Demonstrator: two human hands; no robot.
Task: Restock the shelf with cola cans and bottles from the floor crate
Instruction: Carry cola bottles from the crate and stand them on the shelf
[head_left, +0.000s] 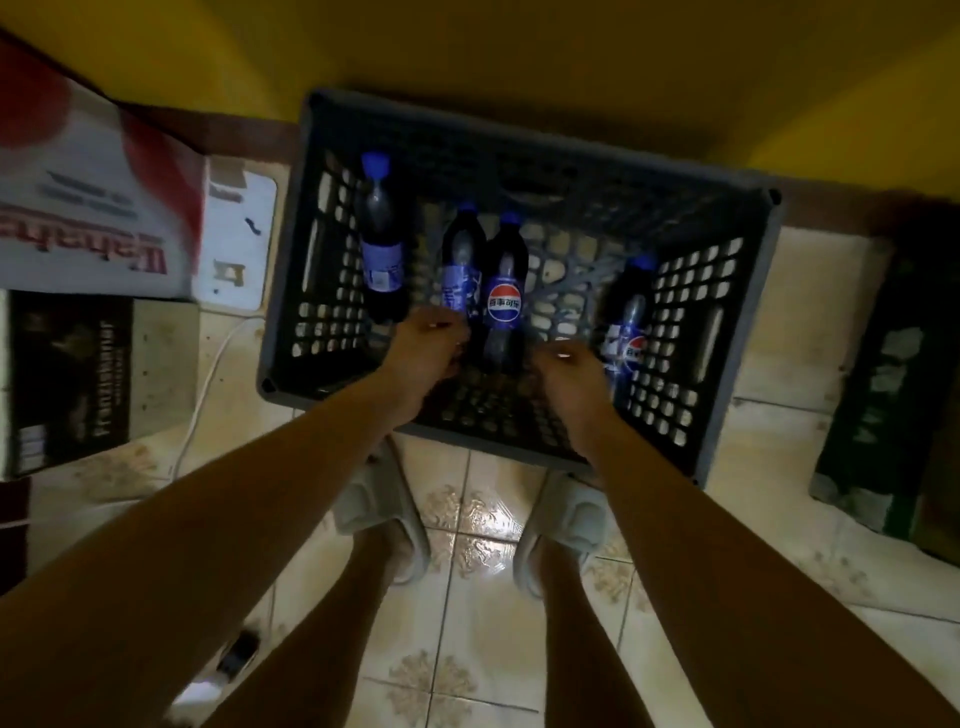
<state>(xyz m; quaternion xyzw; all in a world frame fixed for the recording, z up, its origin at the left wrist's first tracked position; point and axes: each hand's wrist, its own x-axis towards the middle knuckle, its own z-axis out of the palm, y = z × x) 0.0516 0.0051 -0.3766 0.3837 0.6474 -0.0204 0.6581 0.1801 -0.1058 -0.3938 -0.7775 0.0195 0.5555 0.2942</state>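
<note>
Both arms down, hands (428, 345) (566, 369) w/ curled fingers

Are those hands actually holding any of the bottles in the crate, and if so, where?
It cannot be told for sure. The left hand is at the base of a cola bottle, fingers curled, grip hidden. The right hand hovers beside the bottle at the right, seemingly holding nothing.

Single head-worn wide-angle view, looking steeply down, close above floor crate (748, 332)
</note>
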